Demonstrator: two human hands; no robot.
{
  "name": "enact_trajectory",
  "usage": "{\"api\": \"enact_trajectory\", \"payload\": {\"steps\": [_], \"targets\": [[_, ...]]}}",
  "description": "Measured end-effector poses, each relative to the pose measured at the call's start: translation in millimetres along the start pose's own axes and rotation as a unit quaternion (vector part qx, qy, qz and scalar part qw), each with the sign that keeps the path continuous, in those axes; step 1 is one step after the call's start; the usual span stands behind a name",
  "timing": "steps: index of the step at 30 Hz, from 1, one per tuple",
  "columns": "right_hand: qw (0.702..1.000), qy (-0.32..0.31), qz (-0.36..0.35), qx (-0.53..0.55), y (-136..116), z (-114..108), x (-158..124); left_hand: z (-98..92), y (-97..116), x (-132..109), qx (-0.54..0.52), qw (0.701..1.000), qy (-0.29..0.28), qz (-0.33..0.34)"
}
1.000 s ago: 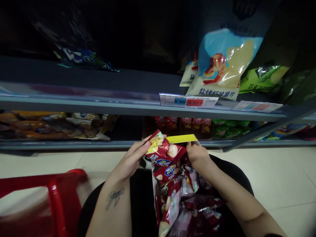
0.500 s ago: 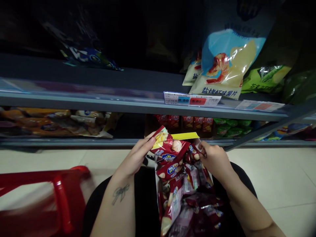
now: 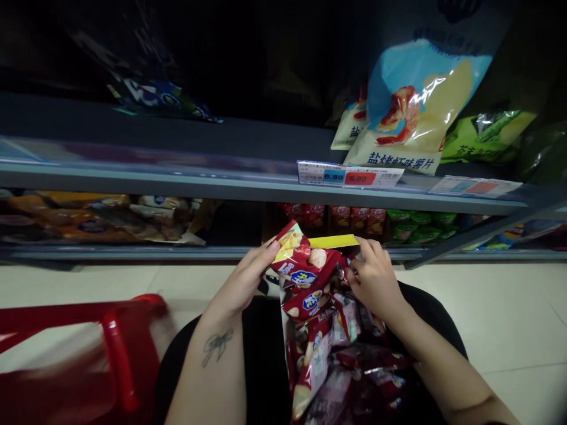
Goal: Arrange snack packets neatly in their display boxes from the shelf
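Observation:
An open box of small dark-red snack packets (image 3: 315,360) rests on my lap, its white side wall (image 3: 284,319) showing at the left. My left hand (image 3: 248,271) is at the far left corner. Its thumb presses on a red and yellow snack packet (image 3: 297,254) that leans up there, and the other fingers are hidden behind. A yellow strip (image 3: 334,241) of the box stands along the far edge. My right hand (image 3: 374,274) is at the far right corner, fingers bent over the packets beside the strip; whether they grip one is hidden.
Ahead is a store shelf (image 3: 248,183) with a price label (image 3: 349,176) on its edge and a large chip bag (image 3: 407,112) above. Red packets (image 3: 354,218) and green packets (image 3: 423,225) fill the lower shelf. A red plastic basket or cart (image 3: 119,354) stands at my left on the tiled floor.
My right hand has moved from the box's far right corner inward over the packets, its fingers shifting left. My left hand stays on the packet. The view has shifted slightly.

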State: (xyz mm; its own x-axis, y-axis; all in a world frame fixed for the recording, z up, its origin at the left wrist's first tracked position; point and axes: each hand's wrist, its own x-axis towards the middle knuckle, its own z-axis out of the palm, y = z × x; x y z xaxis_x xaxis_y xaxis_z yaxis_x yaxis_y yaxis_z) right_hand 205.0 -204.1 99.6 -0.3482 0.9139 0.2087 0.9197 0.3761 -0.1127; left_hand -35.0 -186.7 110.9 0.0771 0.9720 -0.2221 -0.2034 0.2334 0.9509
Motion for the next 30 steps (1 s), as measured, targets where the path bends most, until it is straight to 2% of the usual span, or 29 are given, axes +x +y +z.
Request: {"api": "enact_trajectory", "payload": {"steps": [3, 5, 8, 11, 14, 17, 20, 24, 28, 30], "targets": [[0.998, 0.048, 0.043, 0.005, 0, -1, -1, -1.1, -3, 0, 0.028, 0.999, 0.016, -0.002], [0.996, 0.055, 0.070, 0.001, 1, -3, -2, -1.9, -6, 0, 0.037, 0.999, 0.033, 0.005], [0.995, 0.034, 0.096, 0.005, 7, -9, -4, -2.5, -8, 1, 0.025, 0.998, 0.053, 0.007], [0.995, 0.015, 0.101, 0.012, 11, -13, -4, -2.0, -8, 3, 0.007, 0.999, 0.040, 0.027], [0.995, 0.002, 0.104, 0.009, 6, -17, -4, -0.2, -9, 6, -0.019, 0.998, 0.027, 0.051], [0.993, -0.012, 0.118, 0.015, -4, -18, -6, 2.5, -8, 7, -0.033, 0.997, 0.045, 0.056], [0.988, -0.063, 0.142, -0.017, -9, -18, -6, 5.0, -7, 7, -0.037, 0.996, 0.058, 0.059], [0.977, -0.114, 0.166, -0.068, -4, -15, 1, 5.9, -7, 7, -0.034, 0.996, 0.048, 0.063], [0.975, -0.134, 0.177, -0.015, 7, -16, 6, 5.2, -9, 9, -0.038, 0.996, 0.050, 0.060], [0.978, -0.118, 0.167, 0.030, 13, -17, 6, 5.0, -10, 10, -0.048, 0.996, 0.049, 0.060]]}}
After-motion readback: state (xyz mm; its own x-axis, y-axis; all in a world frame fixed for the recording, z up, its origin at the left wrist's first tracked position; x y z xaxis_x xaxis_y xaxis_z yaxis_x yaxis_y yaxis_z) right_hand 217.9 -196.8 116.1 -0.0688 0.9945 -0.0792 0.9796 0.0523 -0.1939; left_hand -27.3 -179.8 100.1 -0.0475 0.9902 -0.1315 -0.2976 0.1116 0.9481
